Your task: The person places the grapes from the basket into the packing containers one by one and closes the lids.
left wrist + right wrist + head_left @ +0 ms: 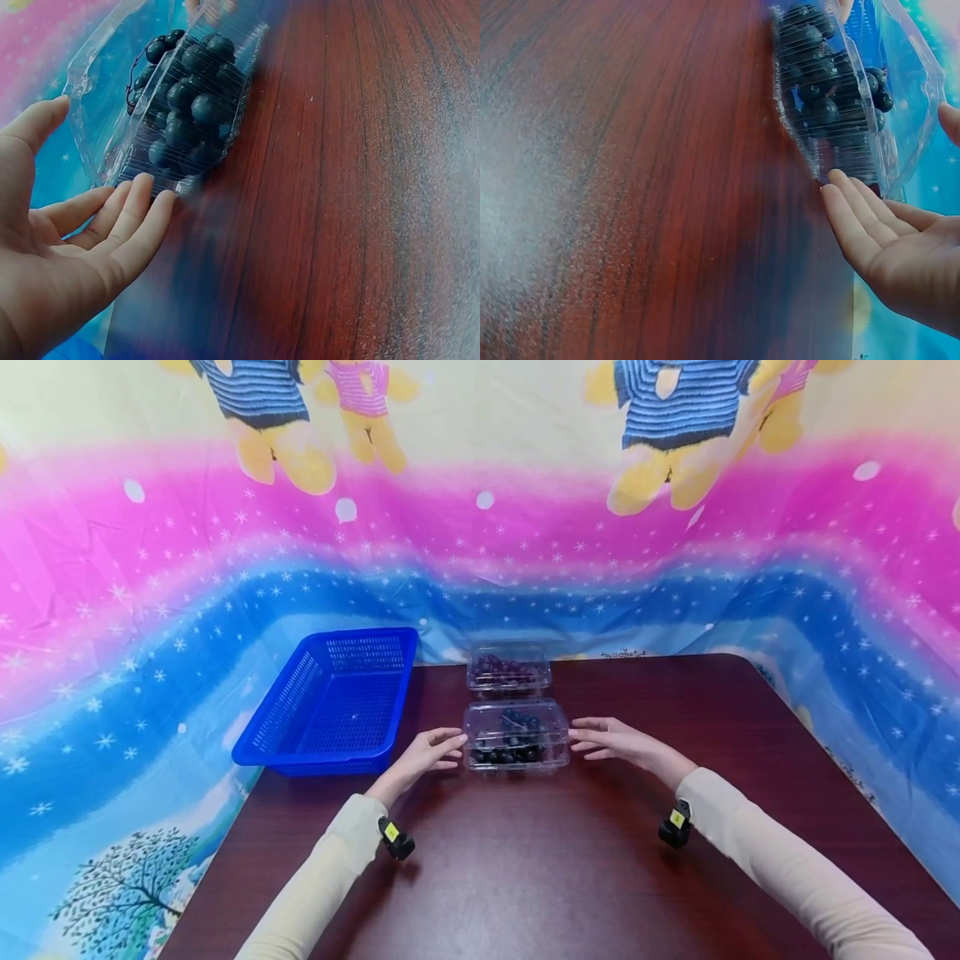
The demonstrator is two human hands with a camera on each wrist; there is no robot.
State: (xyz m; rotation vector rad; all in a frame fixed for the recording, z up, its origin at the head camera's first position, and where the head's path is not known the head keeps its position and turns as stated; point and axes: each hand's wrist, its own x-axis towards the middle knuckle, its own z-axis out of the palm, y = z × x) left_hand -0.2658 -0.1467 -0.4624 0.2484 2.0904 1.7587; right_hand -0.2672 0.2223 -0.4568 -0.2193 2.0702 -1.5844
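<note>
A clear plastic clamshell box of dark grapes stands on the table between both hands. At its left end is my left hand, fingers extended with their tips right at the lower side and the thumb by the lid edge. My right hand mirrors this at the right end, its fingertips close against the box's lower corner. The grapes show through the ribbed wall, some with a stem. Behind this box sits a second clear box with reddish-purple grapes.
A blue plastic basket with slotted walls stands left of the boxes, near the table's left edge. The dark red-brown wooden table runs toward me. A printed cloth hangs behind and beside the table.
</note>
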